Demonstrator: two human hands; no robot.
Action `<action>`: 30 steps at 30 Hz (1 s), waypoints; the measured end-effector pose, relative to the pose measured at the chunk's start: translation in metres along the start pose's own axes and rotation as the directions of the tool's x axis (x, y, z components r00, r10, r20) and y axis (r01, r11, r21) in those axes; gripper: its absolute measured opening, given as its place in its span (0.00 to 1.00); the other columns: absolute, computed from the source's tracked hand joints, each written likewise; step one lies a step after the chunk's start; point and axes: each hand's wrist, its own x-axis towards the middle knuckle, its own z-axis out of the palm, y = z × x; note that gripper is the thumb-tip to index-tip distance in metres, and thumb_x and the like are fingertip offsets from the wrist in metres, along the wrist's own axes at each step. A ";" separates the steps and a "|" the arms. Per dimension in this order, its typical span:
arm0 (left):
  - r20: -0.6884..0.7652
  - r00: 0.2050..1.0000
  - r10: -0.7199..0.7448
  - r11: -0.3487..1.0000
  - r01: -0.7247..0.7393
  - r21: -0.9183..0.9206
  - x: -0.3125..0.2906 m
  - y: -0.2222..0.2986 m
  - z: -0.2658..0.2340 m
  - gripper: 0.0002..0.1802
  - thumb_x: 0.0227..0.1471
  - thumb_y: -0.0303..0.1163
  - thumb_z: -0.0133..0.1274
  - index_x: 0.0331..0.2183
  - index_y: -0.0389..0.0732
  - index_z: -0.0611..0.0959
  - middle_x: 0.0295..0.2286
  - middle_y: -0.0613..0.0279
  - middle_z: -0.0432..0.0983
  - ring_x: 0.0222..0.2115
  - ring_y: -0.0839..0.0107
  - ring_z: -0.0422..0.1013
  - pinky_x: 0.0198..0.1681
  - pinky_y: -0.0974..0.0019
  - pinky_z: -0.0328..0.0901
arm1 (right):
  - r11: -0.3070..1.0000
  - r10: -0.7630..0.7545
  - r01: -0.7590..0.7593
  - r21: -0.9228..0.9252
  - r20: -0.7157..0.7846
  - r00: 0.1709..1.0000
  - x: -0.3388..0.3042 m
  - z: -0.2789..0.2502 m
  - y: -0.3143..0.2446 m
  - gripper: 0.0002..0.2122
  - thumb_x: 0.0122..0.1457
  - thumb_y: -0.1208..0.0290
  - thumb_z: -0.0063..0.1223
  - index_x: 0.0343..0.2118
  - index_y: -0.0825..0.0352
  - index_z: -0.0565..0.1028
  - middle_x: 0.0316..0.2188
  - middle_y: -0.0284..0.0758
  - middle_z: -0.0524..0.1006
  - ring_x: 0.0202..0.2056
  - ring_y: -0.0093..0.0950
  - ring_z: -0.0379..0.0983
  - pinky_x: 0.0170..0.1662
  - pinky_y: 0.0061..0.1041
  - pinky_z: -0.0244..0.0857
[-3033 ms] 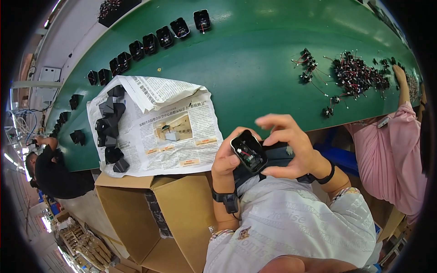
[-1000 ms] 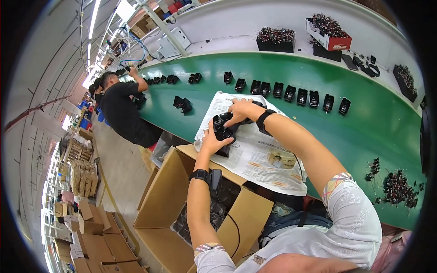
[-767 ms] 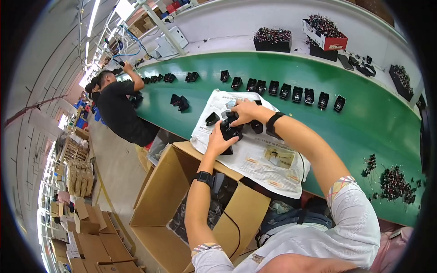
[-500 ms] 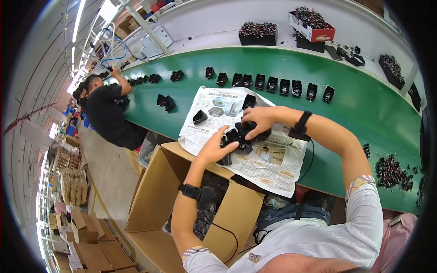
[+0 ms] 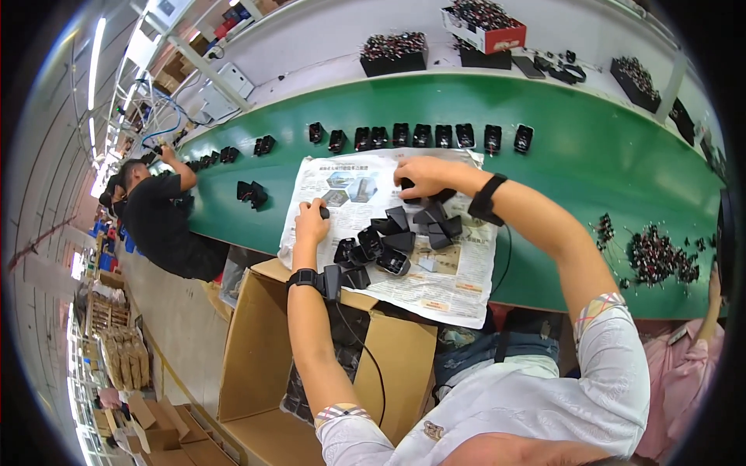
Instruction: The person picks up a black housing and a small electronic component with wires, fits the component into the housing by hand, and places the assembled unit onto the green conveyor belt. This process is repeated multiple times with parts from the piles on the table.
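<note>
Printed newspaper (image 5: 458,291) lies on the green table (image 5: 575,186) in front of me. At its left side my left hand (image 5: 311,227) has its fingers closed around a small black plastic housing (image 5: 324,212), mostly hidden by the hand. Near the paper's far edge my right hand (image 5: 427,177) reaches down with curled fingers on another black plastic housing (image 5: 408,185), largely covered. Between the hands and nearer to me, several black housings (image 5: 395,242) lie in a loose heap, some tilted or on their sides.
Beyond the paper stands a row of black housings (image 5: 422,135). Small wired parts (image 5: 651,255) are piled at right; boxes of similar parts (image 5: 395,57) sit on the back ledge. An open cardboard box (image 5: 247,349) is below the near edge. A co-worker (image 5: 167,210) works at left.
Both hands have left the heap of housings. My left hand has moved left to a separate housing; my right hand has moved toward the far edge. The view has shifted right.
</note>
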 end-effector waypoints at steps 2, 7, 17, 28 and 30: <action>-0.009 0.997 0.071 0.997 -0.071 0.019 -0.004 -0.001 -0.005 0.26 0.44 0.29 0.58 0.48 0.51 0.75 0.49 0.46 0.66 0.45 0.36 0.70 0.52 0.45 0.67 | 0.998 -0.030 0.025 0.055 0.099 0.995 -0.035 -0.013 -0.010 0.18 0.58 0.55 0.59 0.42 0.64 0.78 0.43 0.44 0.77 0.45 0.45 0.74 0.50 0.41 0.68; -0.024 1.000 0.010 0.998 -0.009 0.061 -0.009 0.015 -0.008 0.25 0.43 0.32 0.59 0.47 0.46 0.74 0.46 0.42 0.69 0.43 0.38 0.71 0.50 0.47 0.68 | 0.997 -0.031 0.035 0.066 -0.057 0.998 -0.117 -0.018 -0.001 0.20 0.59 0.56 0.59 0.49 0.65 0.75 0.50 0.43 0.74 0.51 0.44 0.70 0.54 0.40 0.65; -0.120 0.887 0.447 0.704 -0.431 -0.565 -0.100 0.251 -0.098 0.13 0.52 0.33 0.60 0.40 0.40 0.82 0.23 0.61 0.77 0.22 0.78 0.71 0.25 0.72 0.64 | 0.814 0.544 -0.572 0.099 -0.472 0.694 -0.373 -0.110 -0.077 0.15 0.55 0.63 0.63 0.42 0.66 0.77 0.37 0.39 0.80 0.41 0.39 0.77 0.46 0.35 0.70; -0.062 0.766 0.640 0.460 -0.447 -0.767 -0.200 0.443 0.063 0.25 0.48 0.38 0.68 0.38 0.36 0.72 0.28 0.53 0.77 0.29 0.64 0.76 0.36 0.62 0.70 | 0.467 0.807 -0.870 0.159 -0.477 0.347 -0.441 -0.031 -0.087 0.25 0.53 0.67 0.64 0.54 0.60 0.70 0.36 0.40 0.78 0.38 0.42 0.77 0.41 0.38 0.71; -0.090 0.867 0.490 0.575 -0.399 -0.714 -0.213 0.429 0.099 0.25 0.47 0.38 0.69 0.38 0.36 0.73 0.28 0.54 0.77 0.30 0.65 0.76 0.37 0.62 0.70 | 0.533 0.797 -0.787 0.309 -0.495 0.346 -0.442 -0.023 -0.084 0.20 0.56 0.72 0.60 0.53 0.62 0.71 0.25 0.34 0.79 0.29 0.34 0.78 0.34 0.32 0.71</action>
